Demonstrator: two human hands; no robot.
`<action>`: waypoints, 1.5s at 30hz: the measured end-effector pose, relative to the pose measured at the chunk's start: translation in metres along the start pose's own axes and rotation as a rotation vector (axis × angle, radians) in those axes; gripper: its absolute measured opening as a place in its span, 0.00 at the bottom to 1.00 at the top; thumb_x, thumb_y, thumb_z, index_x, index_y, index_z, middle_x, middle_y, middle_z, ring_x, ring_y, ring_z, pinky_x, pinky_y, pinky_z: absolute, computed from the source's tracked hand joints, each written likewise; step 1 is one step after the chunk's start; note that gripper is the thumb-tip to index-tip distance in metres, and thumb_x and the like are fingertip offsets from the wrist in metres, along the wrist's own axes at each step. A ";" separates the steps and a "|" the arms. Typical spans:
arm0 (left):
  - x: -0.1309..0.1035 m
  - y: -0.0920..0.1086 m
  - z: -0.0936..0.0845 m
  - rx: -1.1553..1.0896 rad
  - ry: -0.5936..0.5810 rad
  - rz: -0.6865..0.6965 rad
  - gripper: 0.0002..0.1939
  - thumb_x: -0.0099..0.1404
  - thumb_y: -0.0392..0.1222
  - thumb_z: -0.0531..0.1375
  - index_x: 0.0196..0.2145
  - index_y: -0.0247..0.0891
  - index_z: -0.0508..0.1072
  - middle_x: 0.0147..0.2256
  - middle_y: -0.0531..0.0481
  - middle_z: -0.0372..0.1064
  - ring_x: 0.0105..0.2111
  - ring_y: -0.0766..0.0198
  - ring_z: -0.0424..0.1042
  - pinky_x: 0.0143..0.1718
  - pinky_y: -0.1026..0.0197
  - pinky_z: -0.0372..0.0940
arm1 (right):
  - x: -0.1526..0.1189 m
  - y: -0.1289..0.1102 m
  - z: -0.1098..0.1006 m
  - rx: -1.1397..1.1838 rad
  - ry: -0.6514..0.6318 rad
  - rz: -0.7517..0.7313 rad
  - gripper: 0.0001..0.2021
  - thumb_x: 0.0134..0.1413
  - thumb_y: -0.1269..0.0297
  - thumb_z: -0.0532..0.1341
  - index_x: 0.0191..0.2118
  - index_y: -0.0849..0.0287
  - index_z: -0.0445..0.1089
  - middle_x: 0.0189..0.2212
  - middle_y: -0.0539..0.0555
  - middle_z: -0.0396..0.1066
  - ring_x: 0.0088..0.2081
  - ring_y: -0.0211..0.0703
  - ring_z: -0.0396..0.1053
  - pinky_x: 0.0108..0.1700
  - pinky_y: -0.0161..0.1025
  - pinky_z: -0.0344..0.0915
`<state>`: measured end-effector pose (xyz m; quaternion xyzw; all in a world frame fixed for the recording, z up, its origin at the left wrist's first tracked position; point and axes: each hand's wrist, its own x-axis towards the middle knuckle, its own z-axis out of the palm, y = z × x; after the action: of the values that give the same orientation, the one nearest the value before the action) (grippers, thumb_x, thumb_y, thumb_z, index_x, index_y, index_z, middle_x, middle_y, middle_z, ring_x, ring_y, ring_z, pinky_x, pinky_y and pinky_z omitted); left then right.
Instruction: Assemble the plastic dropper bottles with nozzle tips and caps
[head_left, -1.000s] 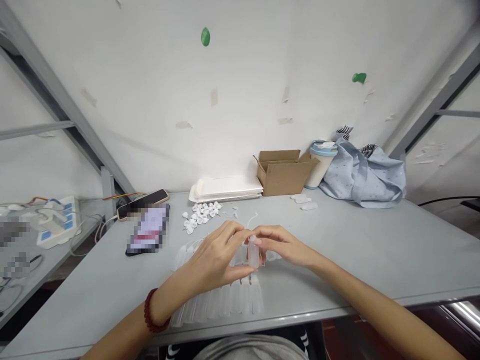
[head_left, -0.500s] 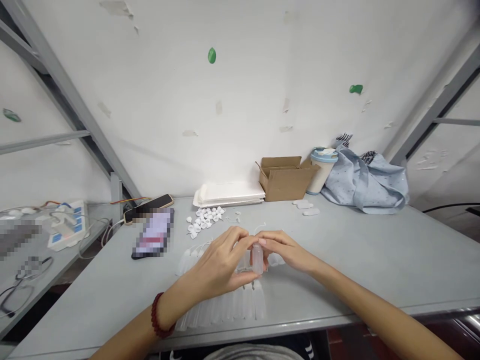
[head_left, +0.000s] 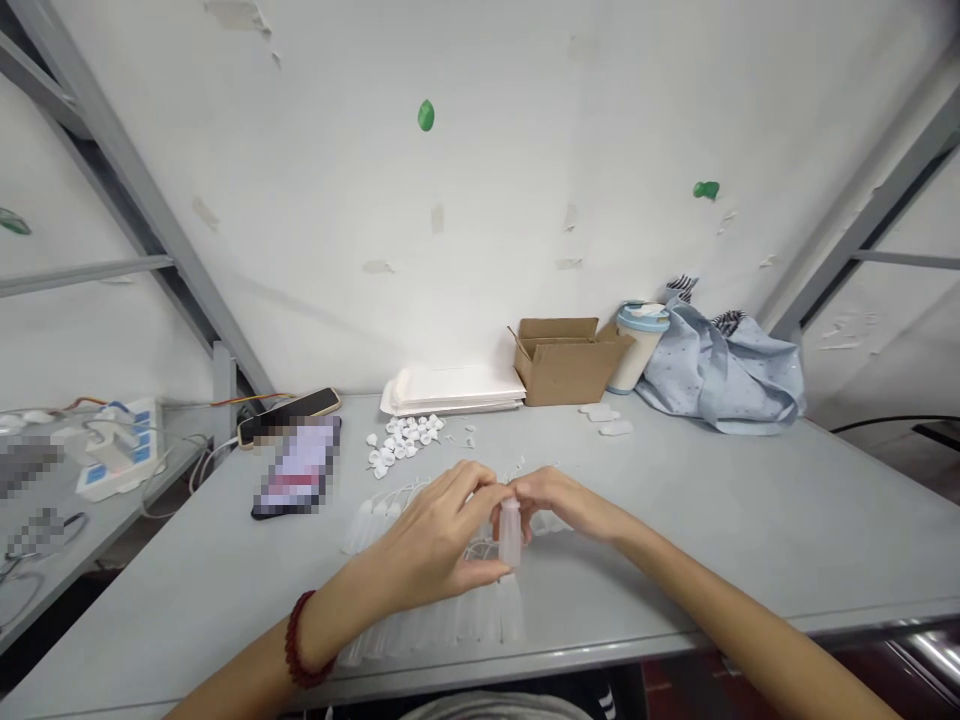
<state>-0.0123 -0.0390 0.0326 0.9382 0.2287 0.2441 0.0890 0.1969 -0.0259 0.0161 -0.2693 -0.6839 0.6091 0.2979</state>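
Over the front half of the table, my left hand [head_left: 442, 540] pinches a small translucent plastic bottle [head_left: 510, 535], thumb under its base and fingers at its top. It stands about upright. My right hand [head_left: 562, 503] is closed at the bottle's top from the other side, its fingertips meeting those of the left; what exactly they grip there is hidden. Below and behind my left hand lie rows of similar bottles [head_left: 465, 617], partly covered by it, some with thin white loops. Small white caps [head_left: 397, 440] lie in a loose heap farther back.
Along the wall are flat white packages [head_left: 457, 388], an open cardboard box [head_left: 574, 372], a lidded cup [head_left: 636, 350] and a light blue bag [head_left: 727, 375]. Several white pieces [head_left: 615, 428] lie before the box. Two phones [head_left: 300, 465] and a power strip [head_left: 124, 450] are left.
The bottle and both hands sit slightly lower, and the gap between my left thumb and fingers looks a little wider. The whole view has shifted slightly.
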 end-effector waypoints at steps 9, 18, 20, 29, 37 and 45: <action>0.002 0.017 0.004 -0.099 -0.241 0.027 0.28 0.54 0.51 0.67 0.47 0.35 0.64 0.43 0.44 0.65 0.43 0.54 0.62 0.42 0.54 0.63 | -0.002 0.011 -0.041 -0.139 0.476 -0.168 0.24 0.57 0.51 0.44 0.20 0.60 0.64 0.21 0.56 0.69 0.21 0.39 0.63 0.28 0.39 0.61; 0.001 0.026 0.016 0.028 -0.344 0.037 0.26 0.56 0.58 0.63 0.43 0.34 0.67 0.39 0.44 0.66 0.41 0.52 0.62 0.41 0.51 0.62 | -0.005 -0.003 -0.031 -0.219 0.558 -0.146 0.22 0.58 0.56 0.47 0.21 0.62 0.67 0.21 0.55 0.69 0.21 0.38 0.64 0.29 0.38 0.61; 0.001 0.027 0.018 0.057 -0.343 0.040 0.27 0.57 0.60 0.61 0.43 0.34 0.67 0.39 0.43 0.66 0.41 0.51 0.62 0.40 0.51 0.62 | -0.005 -0.003 -0.028 -0.236 0.544 -0.134 0.23 0.60 0.56 0.46 0.21 0.62 0.67 0.20 0.55 0.69 0.21 0.38 0.64 0.29 0.38 0.61; -0.003 0.025 0.026 0.114 -0.335 0.013 0.27 0.61 0.62 0.55 0.44 0.35 0.66 0.40 0.42 0.65 0.42 0.50 0.62 0.42 0.50 0.60 | -0.003 0.004 -0.031 -0.234 0.558 -0.153 0.26 0.61 0.51 0.46 0.22 0.63 0.69 0.22 0.55 0.70 0.22 0.38 0.64 0.29 0.37 0.61; -0.001 0.027 0.031 0.194 -0.435 -0.022 0.27 0.57 0.58 0.62 0.44 0.31 0.67 0.40 0.40 0.65 0.41 0.48 0.61 0.41 0.48 0.61 | -0.004 0.007 -0.031 -0.272 0.576 -0.144 0.26 0.63 0.52 0.46 0.24 0.63 0.70 0.22 0.54 0.69 0.23 0.38 0.64 0.29 0.36 0.60; -0.004 0.028 0.039 0.258 -0.419 -0.003 0.27 0.58 0.59 0.60 0.42 0.30 0.68 0.39 0.40 0.65 0.40 0.48 0.62 0.41 0.48 0.61 | -0.003 0.009 -0.028 -0.333 0.573 -0.126 0.26 0.64 0.52 0.46 0.25 0.63 0.71 0.22 0.53 0.68 0.24 0.38 0.63 0.30 0.36 0.59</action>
<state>0.0143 -0.0678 0.0052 0.9716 0.2359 0.0127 0.0143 0.2198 -0.0080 0.0090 -0.4318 -0.6779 0.3690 0.4668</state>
